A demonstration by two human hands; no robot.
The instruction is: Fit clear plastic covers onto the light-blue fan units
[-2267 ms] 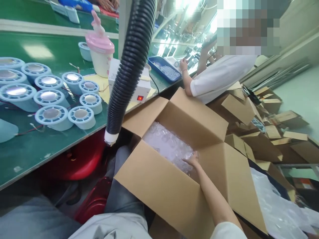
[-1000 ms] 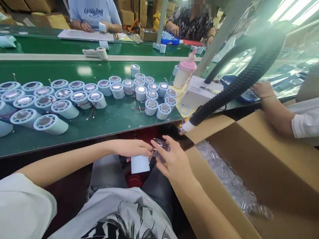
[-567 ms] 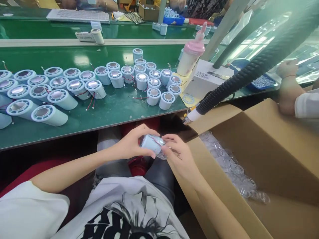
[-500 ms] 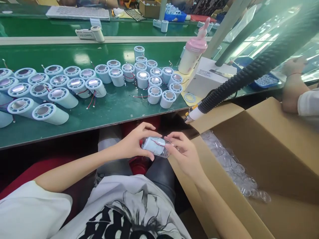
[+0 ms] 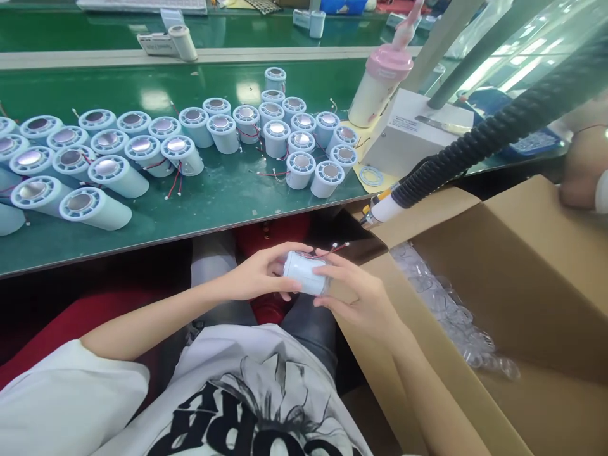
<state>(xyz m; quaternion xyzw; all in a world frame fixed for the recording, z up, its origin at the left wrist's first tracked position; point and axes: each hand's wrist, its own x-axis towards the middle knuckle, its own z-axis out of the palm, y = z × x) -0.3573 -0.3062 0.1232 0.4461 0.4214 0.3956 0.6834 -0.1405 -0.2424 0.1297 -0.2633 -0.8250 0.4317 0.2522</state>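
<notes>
Holding pale cylinder (image 5: 304, 280) beside carton (image 5: 517, 253) of clear caps (image 5: 446, 313).

Pale blue cylinder (image 5: 304, 280), red wires (image 5: 327, 251); green bench (image 5: 223, 196); pink-lidded cream bottle (image 5: 382, 85); black ribbed hose (image 5: 494, 136); brown carton (image 5: 522, 253).

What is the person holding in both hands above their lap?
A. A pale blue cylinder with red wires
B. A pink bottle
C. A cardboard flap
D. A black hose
A: the left hand and right hand both grip a pale blue cylinder with thin red wires at its top.
</notes>
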